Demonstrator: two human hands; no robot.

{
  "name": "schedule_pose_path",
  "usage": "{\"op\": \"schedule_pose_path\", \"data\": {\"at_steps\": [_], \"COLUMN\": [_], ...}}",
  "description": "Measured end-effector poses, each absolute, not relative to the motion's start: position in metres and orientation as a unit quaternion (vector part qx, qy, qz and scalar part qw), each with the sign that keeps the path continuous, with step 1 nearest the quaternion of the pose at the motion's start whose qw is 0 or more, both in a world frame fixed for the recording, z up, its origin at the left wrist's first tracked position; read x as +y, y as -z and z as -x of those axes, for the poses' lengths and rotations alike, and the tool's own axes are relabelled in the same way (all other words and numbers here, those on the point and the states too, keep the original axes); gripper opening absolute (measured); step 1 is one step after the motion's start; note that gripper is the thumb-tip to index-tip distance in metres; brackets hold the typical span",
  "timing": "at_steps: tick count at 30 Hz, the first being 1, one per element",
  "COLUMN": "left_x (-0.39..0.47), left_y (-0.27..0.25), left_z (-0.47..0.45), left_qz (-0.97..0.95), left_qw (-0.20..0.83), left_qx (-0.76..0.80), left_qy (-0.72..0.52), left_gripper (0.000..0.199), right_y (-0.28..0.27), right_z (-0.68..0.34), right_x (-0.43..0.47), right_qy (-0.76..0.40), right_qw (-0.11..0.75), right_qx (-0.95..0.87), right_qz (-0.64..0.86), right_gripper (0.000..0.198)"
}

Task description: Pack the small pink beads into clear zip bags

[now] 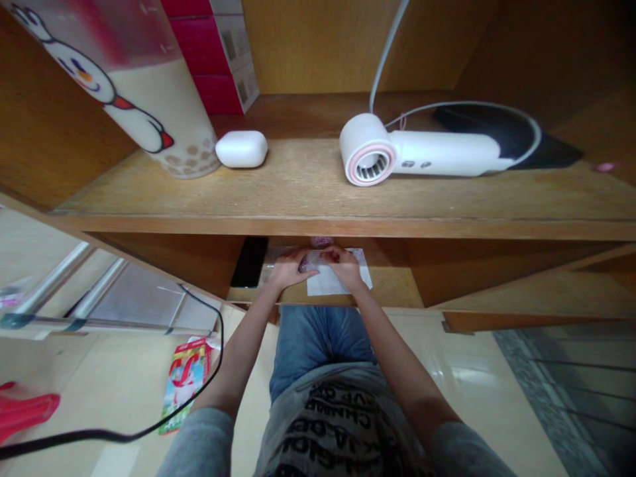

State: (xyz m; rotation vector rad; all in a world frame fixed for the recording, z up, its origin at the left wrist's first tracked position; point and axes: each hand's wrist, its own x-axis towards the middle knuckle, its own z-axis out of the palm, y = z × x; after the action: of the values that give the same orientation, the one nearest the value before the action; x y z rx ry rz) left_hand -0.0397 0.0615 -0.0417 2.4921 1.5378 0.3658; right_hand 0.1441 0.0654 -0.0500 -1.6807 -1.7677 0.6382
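Observation:
On the lower shelf, my left hand (287, 269) rests with thumb and fingers around the edge of a clear plastic piece (314, 258) that has purple, glittery bits (303, 265) at its left side. My right hand (344, 266) is opposite, its fingers bent and pinched together at the right end of the plastic; what lies between the fingertips is too small to make out. Beneath both is a white paper sheet (328, 285). Another purple glittery thing (322, 241) lies behind the hands, partly hidden by the upper shelf's edge.
A black phone (250, 262) lies left of my hands. The upper shelf (298, 199) overhangs them, bearing a drink cup (163, 119), a white earbud case (242, 149) and a white handheld fan (422, 152) with its cable. A black cord (218, 344) hangs near my left arm.

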Motion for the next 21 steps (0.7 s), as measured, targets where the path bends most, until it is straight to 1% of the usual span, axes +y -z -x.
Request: {"op": "schedule_pose_path", "data": {"at_steps": [3,8,17,21], "left_x": [0.061,0.061,0.062,0.061], "left_y": [0.04,0.041,0.044,0.041], "left_z": [0.039,0.039,0.038,0.037], "left_qz": [-0.835,-0.834,-0.831,-0.832], "left_qw": [0.103,0.107,0.108,0.106], "left_qx": [0.526,0.53,0.534,0.532], "left_qy": [-0.12,-0.115,-0.112,-0.114], "left_gripper": [0.062,0.063,0.064,0.062], "right_y": [0.052,0.059,0.071,0.072], "right_z": [-0.158,-0.168,-0.168,-0.167], "right_x": [0.059,0.053,0.057,0.058], "right_qy": [-0.202,-0.148,-0.09,-0.069], "right_qw": [0.317,0.297,0.252,0.245], "right_qx": [-0.637,-0.615,-0.69,-0.705], "right_qz": [0.673,0.716,0.672,0.662], "right_gripper": [0.026,0.03,0.037,0.037]}}
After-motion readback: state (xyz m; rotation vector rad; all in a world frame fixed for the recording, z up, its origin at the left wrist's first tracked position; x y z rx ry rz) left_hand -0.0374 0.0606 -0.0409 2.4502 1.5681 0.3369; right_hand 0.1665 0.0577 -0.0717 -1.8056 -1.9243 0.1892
